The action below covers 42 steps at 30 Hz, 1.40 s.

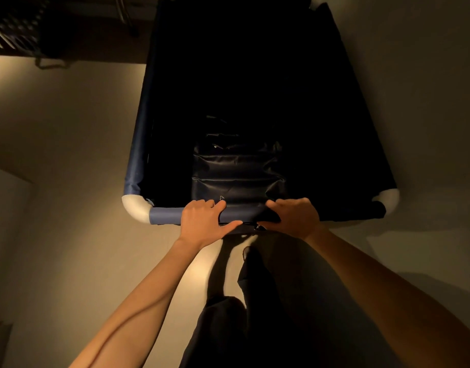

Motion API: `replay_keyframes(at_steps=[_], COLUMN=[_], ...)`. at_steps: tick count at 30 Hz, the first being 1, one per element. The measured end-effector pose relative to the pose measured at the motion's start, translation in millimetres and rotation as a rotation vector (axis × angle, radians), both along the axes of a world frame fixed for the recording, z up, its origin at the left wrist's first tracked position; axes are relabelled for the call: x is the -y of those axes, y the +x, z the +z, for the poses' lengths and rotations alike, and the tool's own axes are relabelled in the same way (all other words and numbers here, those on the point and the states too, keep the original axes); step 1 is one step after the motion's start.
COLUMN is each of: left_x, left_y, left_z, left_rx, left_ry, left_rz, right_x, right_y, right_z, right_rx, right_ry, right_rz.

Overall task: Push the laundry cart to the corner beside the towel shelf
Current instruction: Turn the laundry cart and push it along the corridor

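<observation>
Dim beige floor; laundry cart stands straight ahead, far end cut off, inside too dark to see. Left hand and right hand both grip its near rail; dark rack top left unclear.

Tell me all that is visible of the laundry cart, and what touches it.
The laundry cart is a deep rectangular bin of dark blue fabric over a tube frame with white corner elbows. Its inside is dark; only wrinkled, shiny lining shows near the front. It stands upright on a pale floor. The left hand and right hand hold its near rail.
</observation>
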State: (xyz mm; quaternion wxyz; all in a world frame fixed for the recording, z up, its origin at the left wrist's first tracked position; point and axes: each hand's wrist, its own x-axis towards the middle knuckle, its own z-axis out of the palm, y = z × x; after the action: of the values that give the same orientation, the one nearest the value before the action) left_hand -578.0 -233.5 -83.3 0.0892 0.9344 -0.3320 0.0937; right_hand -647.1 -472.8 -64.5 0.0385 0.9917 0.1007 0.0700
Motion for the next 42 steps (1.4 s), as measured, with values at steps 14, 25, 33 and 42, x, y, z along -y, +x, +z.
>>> replay_keyframes(at_steps=[14, 25, 33, 42], left_x=[62, 107, 101, 25], left_y=[57, 121, 172, 209], left_z=[3, 7, 11, 16], left_rx=[-0.035, 0.013, 0.021, 0.066], left_ry=[-0.017, -0.066, -0.021, 0.024], left_rz=[0.071, 0.099, 0.085, -0.002], right_x=[65, 115, 112, 29], right_y=[74, 151, 200, 214], right_z=[0, -4, -10, -17], right_rx=[0.006, 0.014, 0.189, 0.432], right_ry=[0.043, 0.018, 0.069, 0.087], right_rz=[0.092, 0.134, 0.207, 0.124])
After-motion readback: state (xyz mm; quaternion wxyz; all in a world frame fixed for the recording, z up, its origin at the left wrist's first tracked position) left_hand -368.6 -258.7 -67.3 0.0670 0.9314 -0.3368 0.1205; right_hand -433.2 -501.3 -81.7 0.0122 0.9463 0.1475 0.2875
